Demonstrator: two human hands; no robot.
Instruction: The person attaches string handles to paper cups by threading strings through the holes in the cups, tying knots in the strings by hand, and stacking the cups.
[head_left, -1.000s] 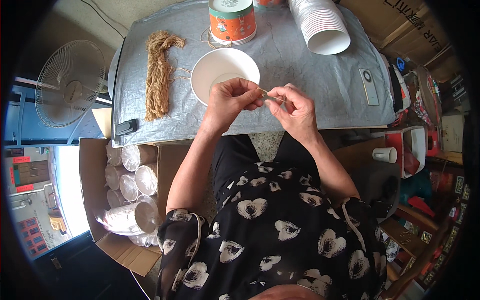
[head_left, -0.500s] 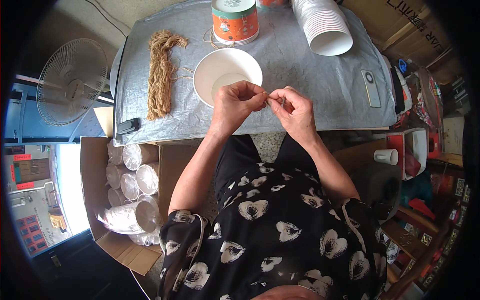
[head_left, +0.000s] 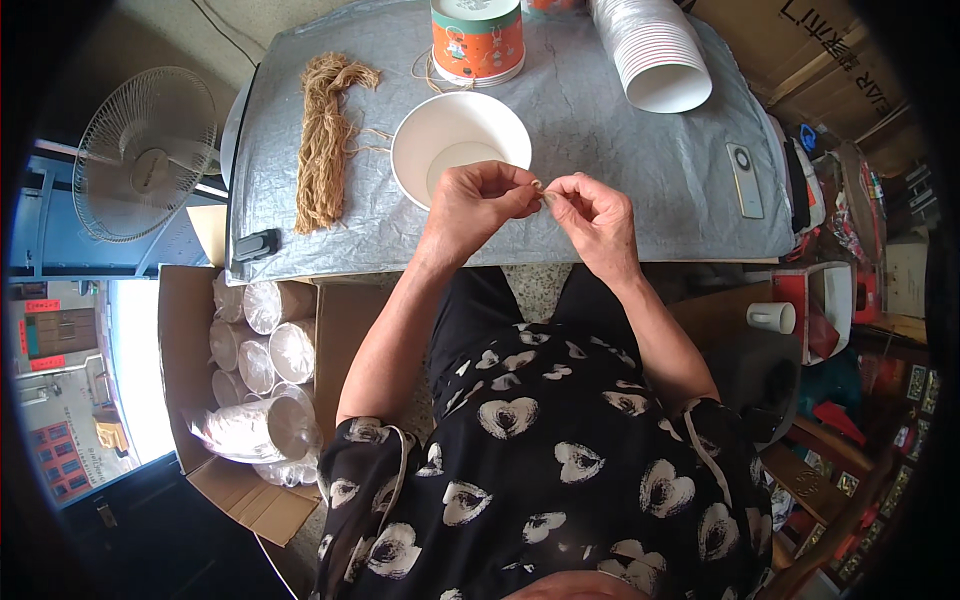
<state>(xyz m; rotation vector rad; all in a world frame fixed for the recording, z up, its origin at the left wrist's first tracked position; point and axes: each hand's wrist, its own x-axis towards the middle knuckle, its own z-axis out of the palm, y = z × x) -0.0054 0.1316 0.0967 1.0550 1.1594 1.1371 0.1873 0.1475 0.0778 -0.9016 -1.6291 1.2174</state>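
Note:
My left hand and my right hand meet fingertip to fingertip at the near right rim of a white paper bucket. Both pinch a thin tan cord, of which only a short bit shows between the fingers. The bucket rests on the table with its mouth toward me, and part of its rim is hidden by my left hand. From its left side a loop of cord sticks out toward a bundle of tan twine.
Behind the bucket stands an orange and green printed bucket. A stack of nested white buckets lies at the back right. A phone is on the right, a small black object on the left. Below left, a carton holds wrapped cups.
My fingers still pinch together, with a little more of the cord showing between them. The whole view has shifted slightly; the things on the table stay in place.

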